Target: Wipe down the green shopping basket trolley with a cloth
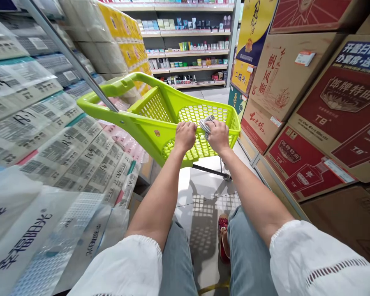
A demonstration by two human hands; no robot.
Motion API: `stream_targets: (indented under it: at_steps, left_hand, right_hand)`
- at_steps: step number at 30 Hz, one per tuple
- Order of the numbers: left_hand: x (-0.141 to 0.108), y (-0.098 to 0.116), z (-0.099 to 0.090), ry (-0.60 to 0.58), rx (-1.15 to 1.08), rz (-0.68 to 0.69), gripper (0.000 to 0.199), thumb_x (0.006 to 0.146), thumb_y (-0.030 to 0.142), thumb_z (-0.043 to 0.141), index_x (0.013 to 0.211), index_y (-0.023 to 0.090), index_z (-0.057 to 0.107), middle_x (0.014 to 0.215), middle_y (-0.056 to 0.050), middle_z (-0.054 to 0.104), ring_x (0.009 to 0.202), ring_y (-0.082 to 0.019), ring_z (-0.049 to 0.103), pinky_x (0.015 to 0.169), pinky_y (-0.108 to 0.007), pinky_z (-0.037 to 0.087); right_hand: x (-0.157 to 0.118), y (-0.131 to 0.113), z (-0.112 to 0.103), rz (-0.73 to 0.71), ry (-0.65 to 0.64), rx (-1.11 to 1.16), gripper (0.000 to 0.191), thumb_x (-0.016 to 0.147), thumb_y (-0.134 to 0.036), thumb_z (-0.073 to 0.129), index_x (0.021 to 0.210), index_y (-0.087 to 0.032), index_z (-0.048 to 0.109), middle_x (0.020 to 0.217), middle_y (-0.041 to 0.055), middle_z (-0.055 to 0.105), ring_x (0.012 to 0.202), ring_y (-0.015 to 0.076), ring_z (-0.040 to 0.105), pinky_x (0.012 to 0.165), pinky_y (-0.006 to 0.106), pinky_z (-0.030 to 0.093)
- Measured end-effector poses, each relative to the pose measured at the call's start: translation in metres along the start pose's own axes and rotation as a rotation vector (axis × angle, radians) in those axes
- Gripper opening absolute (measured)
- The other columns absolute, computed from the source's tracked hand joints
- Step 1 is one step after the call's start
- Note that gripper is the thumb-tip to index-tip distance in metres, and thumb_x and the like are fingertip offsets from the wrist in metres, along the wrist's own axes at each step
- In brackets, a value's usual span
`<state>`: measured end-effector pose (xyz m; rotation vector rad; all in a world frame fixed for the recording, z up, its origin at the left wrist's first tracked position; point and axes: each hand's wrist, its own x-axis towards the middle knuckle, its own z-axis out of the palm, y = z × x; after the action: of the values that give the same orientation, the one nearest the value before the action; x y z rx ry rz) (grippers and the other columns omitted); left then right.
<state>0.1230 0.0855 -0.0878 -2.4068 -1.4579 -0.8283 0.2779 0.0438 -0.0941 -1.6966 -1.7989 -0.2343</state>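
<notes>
A lime-green plastic shopping cart stands sideways in front of me, its handle end to the left. My left hand is closed over the near rim of the basket. Just to its right, my right hand is wrapped round a grey-and-white striped cloth and presses it against the same rim. Part of the cloth sticks out above my fingers; the rest is hidden under the hand. Inside the basket I see only its perforated walls.
Packaged goods in clear plastic are stacked close on the left. Cardboard boxes rise on the right. Shelves with small goods stand at the back. A metal pole slants across the cart's handle. Tiled floor lies below.
</notes>
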Motion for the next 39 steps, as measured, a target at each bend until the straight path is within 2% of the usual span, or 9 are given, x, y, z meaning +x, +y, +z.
stream_targets:
  at_steps: [4, 7, 14, 19, 24, 27, 33, 36, 39]
  left_hand:
    - [0.001, 0.001, 0.004, 0.021, -0.009, -0.009, 0.032, 0.097, 0.029, 0.028, 0.088, 0.024, 0.058, 0.097, -0.009, 0.064, 0.101, -0.026, 0.052, 0.098, -0.043, 0.035]
    - [0.002, 0.003, 0.01, 0.041, -0.006, -0.03, 0.031, 0.096, 0.027, 0.029, 0.089, 0.024, 0.058, 0.096, -0.009, 0.063, 0.101, -0.026, 0.051, 0.099, -0.044, 0.035]
    - [-0.001, 0.001, 0.013, 0.051, 0.016, -0.054, 0.028, 0.095, 0.026, 0.031, 0.091, 0.023, 0.059, 0.097, -0.01, 0.062, 0.104, -0.027, 0.051, 0.1, -0.043, 0.035]
    - [-0.005, -0.004, 0.005, 0.023, -0.019, -0.031, 0.032, 0.097, 0.03, 0.027, 0.092, 0.023, 0.058, 0.099, -0.01, 0.062, 0.105, -0.026, 0.051, 0.102, -0.043, 0.034]
    - [-0.006, -0.001, 0.003, 0.033, -0.027, -0.022, 0.035, 0.098, 0.031, 0.025, 0.091, 0.023, 0.058, 0.098, -0.01, 0.062, 0.104, -0.026, 0.052, 0.102, -0.043, 0.034]
    - [-0.006, 0.003, 0.006, 0.042, -0.041, -0.037, 0.036, 0.098, 0.031, 0.024, 0.092, 0.023, 0.059, 0.099, -0.011, 0.062, 0.106, -0.027, 0.051, 0.104, -0.045, 0.032]
    - [-0.008, 0.003, 0.009, 0.04, -0.008, -0.044, 0.028, 0.095, 0.025, 0.032, 0.095, 0.021, 0.059, 0.102, -0.011, 0.063, 0.11, -0.027, 0.051, 0.104, -0.044, 0.032]
    - [-0.009, -0.001, 0.006, 0.037, 0.015, -0.016, 0.031, 0.096, 0.026, 0.028, 0.095, 0.021, 0.059, 0.102, -0.011, 0.063, 0.108, -0.026, 0.052, 0.103, -0.043, 0.033]
    - [-0.009, -0.003, 0.003, 0.027, -0.006, 0.001, 0.036, 0.098, 0.03, 0.025, 0.095, 0.021, 0.059, 0.103, -0.011, 0.063, 0.107, -0.026, 0.052, 0.103, -0.044, 0.033]
  right_hand:
    - [-0.004, 0.026, -0.008, 0.182, 0.081, -0.013, 0.042, 0.086, -0.015, 0.038, 0.121, -0.023, 0.061, 0.118, 0.0117, 0.058, 0.106, 0.0288, 0.044, 0.094, 0.045, 0.032]
    - [-0.004, 0.017, -0.002, 0.291, 0.138, -0.02, 0.043, 0.086, -0.015, 0.036, 0.12, -0.021, 0.061, 0.116, 0.0131, 0.057, 0.106, 0.0297, 0.043, 0.093, 0.046, 0.032]
    - [-0.001, -0.042, 0.021, 0.097, 0.068, 0.019, 0.041, 0.092, -0.02, 0.036, 0.128, -0.025, 0.055, 0.13, 0.0095, 0.052, 0.114, 0.0275, 0.039, 0.101, 0.044, 0.028]
    - [-0.005, -0.016, 0.005, 0.034, 0.016, -0.002, 0.042, 0.09, -0.019, 0.038, 0.127, -0.024, 0.057, 0.125, 0.0105, 0.055, 0.111, 0.0279, 0.041, 0.098, 0.043, 0.03]
    - [-0.009, 0.026, -0.008, 0.243, 0.105, 0.01, 0.043, 0.085, -0.016, 0.038, 0.12, -0.022, 0.061, 0.117, 0.012, 0.058, 0.107, 0.0291, 0.043, 0.094, 0.045, 0.033]
    - [-0.009, 0.016, -0.001, 0.258, 0.138, 0.01, 0.042, 0.084, -0.017, 0.039, 0.119, -0.022, 0.062, 0.117, 0.0118, 0.058, 0.107, 0.0294, 0.043, 0.094, 0.045, 0.033]
    - [-0.008, -0.044, 0.02, 0.066, 0.097, 0.016, 0.042, 0.089, -0.021, 0.038, 0.127, -0.023, 0.056, 0.129, 0.0109, 0.053, 0.112, 0.0281, 0.041, 0.099, 0.044, 0.029]
    - [-0.007, -0.037, 0.016, 0.019, 0.072, 0.018, 0.041, 0.09, -0.021, 0.038, 0.125, -0.024, 0.058, 0.126, 0.0099, 0.055, 0.111, 0.0274, 0.042, 0.099, 0.042, 0.029]
    - [-0.008, -0.007, 0.004, 0.066, 0.059, 0.02, 0.041, 0.087, -0.019, 0.039, 0.123, -0.023, 0.06, 0.121, 0.0106, 0.057, 0.108, 0.0278, 0.044, 0.097, 0.042, 0.031]
